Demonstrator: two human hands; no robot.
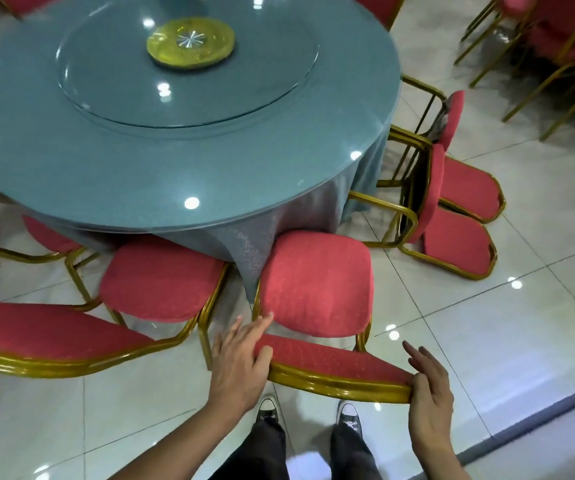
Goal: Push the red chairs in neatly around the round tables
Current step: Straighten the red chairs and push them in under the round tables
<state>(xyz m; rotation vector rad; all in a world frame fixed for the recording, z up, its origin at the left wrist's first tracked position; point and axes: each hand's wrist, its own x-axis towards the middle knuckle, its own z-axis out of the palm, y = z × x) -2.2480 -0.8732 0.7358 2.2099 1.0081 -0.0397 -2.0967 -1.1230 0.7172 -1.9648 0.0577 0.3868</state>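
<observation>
At the near edge of a tiled banquet floor, a person's left hand (241, 362) and right hand (430, 386) hold the backrest ends of a red chair (317, 282), thumbs hooked on the gold frame, fingers loosely spread. Its seat front already touches the cloth of the round table (175, 161). An even push from both hands should keep it square beside the neighbouring chair (161, 278).
</observation>
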